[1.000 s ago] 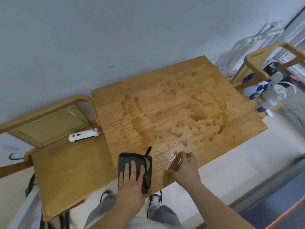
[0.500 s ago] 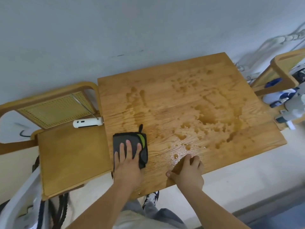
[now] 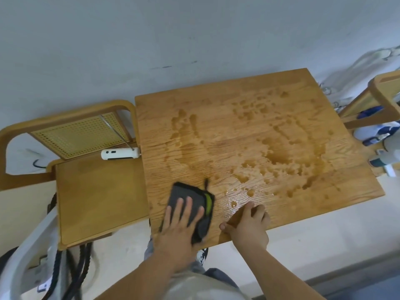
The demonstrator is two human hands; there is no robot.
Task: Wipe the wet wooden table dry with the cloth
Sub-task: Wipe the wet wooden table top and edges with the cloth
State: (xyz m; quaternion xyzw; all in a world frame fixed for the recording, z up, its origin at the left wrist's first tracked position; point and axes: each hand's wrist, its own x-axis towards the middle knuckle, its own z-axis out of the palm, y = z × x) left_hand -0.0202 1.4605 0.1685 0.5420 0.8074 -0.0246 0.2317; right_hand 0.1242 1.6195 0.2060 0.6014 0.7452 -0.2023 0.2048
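A square wooden table (image 3: 249, 118) stands against the wall, with puddles and drops of water (image 3: 279, 156) across its middle and right. A folded dark grey cloth (image 3: 184, 194) with a green stripe lies near the table's front left corner. My left hand (image 3: 180, 224) presses flat on the cloth with straight fingers. My right hand (image 3: 249, 224) rests on the front edge of the table to the right of the cloth, its fingers bent onto the wet wood and holding nothing.
A wooden chair (image 3: 95, 189) with a cane back stands at the table's left, with a white device (image 3: 120, 154) on its seat. Another wooden chair (image 3: 381, 94) at the right holds blue and white items (image 3: 376, 133). Dark cables (image 3: 82, 269) hang below the left chair.
My left hand has slid the cloth to the right and a little nearer along the front of the table. My right hand stays at the front edge.
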